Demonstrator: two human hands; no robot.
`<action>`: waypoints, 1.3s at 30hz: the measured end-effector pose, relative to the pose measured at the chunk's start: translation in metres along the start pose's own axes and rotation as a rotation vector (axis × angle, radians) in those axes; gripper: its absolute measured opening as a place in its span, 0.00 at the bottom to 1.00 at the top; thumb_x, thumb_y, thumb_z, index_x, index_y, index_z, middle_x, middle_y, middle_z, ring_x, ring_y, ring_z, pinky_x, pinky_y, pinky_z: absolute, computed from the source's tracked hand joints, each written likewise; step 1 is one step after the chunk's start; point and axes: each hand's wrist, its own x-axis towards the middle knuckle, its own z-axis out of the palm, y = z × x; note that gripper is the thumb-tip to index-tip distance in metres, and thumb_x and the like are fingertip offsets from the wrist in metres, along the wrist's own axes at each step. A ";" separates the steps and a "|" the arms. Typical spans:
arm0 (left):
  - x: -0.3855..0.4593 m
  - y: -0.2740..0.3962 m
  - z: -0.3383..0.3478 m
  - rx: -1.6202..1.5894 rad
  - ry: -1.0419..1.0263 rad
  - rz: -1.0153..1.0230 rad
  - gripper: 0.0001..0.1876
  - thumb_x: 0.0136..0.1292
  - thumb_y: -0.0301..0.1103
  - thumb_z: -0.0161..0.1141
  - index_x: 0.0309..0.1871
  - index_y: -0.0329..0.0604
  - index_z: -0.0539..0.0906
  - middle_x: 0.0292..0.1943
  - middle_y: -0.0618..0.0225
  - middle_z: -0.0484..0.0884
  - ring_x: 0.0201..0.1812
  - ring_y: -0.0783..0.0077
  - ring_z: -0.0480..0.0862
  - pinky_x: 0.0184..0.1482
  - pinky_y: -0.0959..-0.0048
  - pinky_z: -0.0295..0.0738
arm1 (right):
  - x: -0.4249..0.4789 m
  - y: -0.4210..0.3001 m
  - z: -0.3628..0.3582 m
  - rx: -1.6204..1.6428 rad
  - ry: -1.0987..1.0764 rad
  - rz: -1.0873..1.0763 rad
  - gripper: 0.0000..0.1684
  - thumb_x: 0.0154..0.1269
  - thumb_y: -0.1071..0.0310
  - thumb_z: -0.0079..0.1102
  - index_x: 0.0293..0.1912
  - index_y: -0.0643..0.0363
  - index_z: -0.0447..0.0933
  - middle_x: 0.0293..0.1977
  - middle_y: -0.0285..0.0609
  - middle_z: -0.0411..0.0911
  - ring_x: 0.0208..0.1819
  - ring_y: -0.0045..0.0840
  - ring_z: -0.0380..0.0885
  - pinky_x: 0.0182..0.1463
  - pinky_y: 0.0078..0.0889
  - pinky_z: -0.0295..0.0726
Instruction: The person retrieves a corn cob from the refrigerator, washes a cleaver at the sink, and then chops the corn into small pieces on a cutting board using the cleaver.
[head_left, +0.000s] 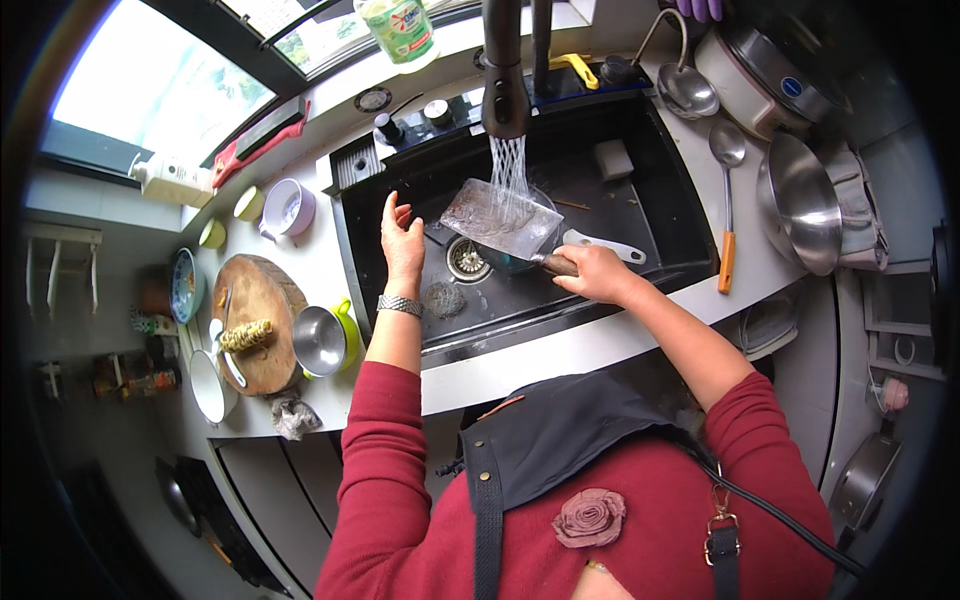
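Note:
My right hand (600, 274) grips the wooden handle of a cleaver (499, 221) over the black sink (675, 217). Water streams from the dark pull-down faucet (504, 101) onto its broad, wet blade. My left hand (403, 244) holds nothing; its fingers are apart above the sink's left side. A utensil with a whitish handle (611, 247) lies beyond my right hand, its other end hidden. Partly covered by the blade is a clear bowl (544, 199). The steel drain strainer (469, 259) and a round scouring pad (444, 300) are below the blade's left side.
Left of the sink, a round wooden chopping board (266, 300) bears what looks like a corn cob (247, 335). Beside it stands a green-handled metal pot (322, 341). On the right counter lie an orange-handled ladle (727, 202) and a steel bowl (802, 202). A white sponge (613, 159) sits in the sink.

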 end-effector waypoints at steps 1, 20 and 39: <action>-0.001 -0.014 -0.008 0.112 0.015 -0.008 0.28 0.57 0.25 0.61 0.63 0.41 0.71 0.53 0.57 0.77 0.52 0.64 0.79 0.56 0.69 0.74 | 0.002 -0.001 0.002 0.004 -0.004 -0.014 0.22 0.53 0.54 0.65 0.47 0.52 0.78 0.32 0.49 0.82 0.36 0.44 0.81 0.42 0.42 0.79; -0.017 -0.102 -0.042 0.368 -0.053 -0.133 0.20 0.57 0.31 0.64 0.54 0.41 0.79 0.50 0.52 0.78 0.53 0.56 0.78 0.57 0.65 0.73 | 0.038 -0.019 0.012 -0.163 0.011 -0.099 0.18 0.54 0.56 0.64 0.43 0.52 0.76 0.35 0.46 0.81 0.37 0.45 0.80 0.41 0.46 0.79; -0.063 -0.022 -0.067 -0.135 -0.101 -0.235 0.20 0.64 0.28 0.61 0.58 0.35 0.75 0.53 0.60 0.79 0.55 0.72 0.77 0.60 0.75 0.70 | -0.020 -0.012 -0.010 1.215 -0.202 0.319 0.27 0.68 0.55 0.55 0.59 0.60 0.67 0.25 0.32 0.70 0.26 0.16 0.70 0.33 0.20 0.73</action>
